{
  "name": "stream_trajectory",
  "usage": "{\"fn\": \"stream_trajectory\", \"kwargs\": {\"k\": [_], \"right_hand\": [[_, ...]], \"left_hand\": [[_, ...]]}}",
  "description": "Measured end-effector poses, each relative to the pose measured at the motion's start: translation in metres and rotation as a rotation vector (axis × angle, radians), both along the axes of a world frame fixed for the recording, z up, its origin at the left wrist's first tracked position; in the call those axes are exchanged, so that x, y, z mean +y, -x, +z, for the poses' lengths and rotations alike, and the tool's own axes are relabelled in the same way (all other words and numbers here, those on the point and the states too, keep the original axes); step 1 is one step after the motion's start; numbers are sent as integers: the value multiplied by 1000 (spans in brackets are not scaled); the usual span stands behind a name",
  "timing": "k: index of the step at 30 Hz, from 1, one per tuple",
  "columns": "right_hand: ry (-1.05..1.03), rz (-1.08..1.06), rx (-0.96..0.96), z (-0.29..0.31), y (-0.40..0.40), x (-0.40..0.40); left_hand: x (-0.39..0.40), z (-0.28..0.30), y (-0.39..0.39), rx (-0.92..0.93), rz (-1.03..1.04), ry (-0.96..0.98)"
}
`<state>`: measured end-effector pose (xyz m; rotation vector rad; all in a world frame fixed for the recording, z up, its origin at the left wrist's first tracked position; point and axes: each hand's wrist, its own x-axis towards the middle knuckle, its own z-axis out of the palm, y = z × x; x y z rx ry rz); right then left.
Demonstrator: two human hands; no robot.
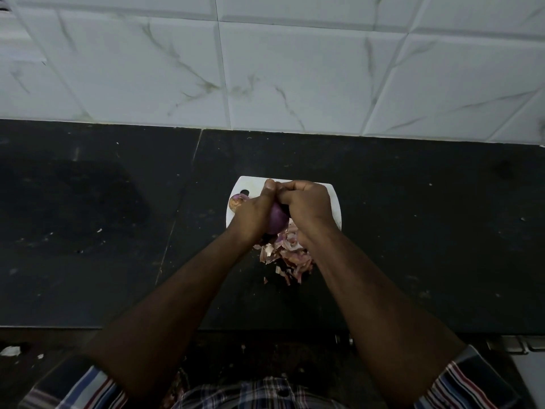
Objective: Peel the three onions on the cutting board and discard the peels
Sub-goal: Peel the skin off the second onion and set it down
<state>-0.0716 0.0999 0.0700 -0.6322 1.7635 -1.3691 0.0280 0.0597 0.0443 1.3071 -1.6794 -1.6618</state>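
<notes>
A purple onion [277, 220] is held above the white cutting board [334, 203]. My left hand [256, 215] grips it from the left, thumb up at its top. My right hand [306, 208] curls over the onion's right side and top, fingers pinching near the tip beside the left thumb. A second onion [236, 201] lies at the board's left edge, partly hidden by my left hand. A heap of pink and tan peels [287, 258] lies at the board's near edge and spills onto the counter. No third onion is in view.
The board sits on a dark stone counter [103, 219] that runs to a white marbled tile wall [280, 69]. Small peel scraps dot the counter. The counter's front edge crosses just below my forearms.
</notes>
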Motion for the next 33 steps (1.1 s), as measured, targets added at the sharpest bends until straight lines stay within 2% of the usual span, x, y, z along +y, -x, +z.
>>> {"fn": "stream_trajectory", "kwargs": {"k": [3, 4, 5, 9, 11, 13, 16, 19, 21, 24, 26, 29, 33], "right_hand": [[3, -287, -316, 7, 9, -7], [22, -357, -408, 8, 17, -7], [22, -349, -394, 9, 26, -5], [-99, 119, 61, 1, 36, 21], [-119, 239, 257, -14, 36, 34], [-44, 261, 390, -26, 31, 37], [83, 277, 475, -33, 8, 37], [163, 126, 646, -37, -3, 32], [202, 16, 689, -35, 1, 29], [198, 6, 661, -31, 11, 27], [193, 39, 587, -28, 13, 28], [200, 7, 374, -26, 14, 28], [202, -133, 168, -22, 7, 28]], "left_hand": [[2, -5, 0, -64, -117, 277], [6, -7, 0, -19, -123, 260], [10, -6, -1, 43, -86, 159], [2, 0, -13, 317, 159, -494], [-3, 1, -20, 432, 201, -648], [-4, 1, -20, 475, 230, -680], [1, 2, -13, 484, 259, -680], [6, 0, -7, 463, 224, -672], [7, 1, -9, 458, 205, -672], [5, 3, -17, 471, 169, -625], [5, 4, -21, 460, 122, -512], [11, 10, -19, 431, 56, -374], [21, 12, -8, 397, 147, -337]]}}
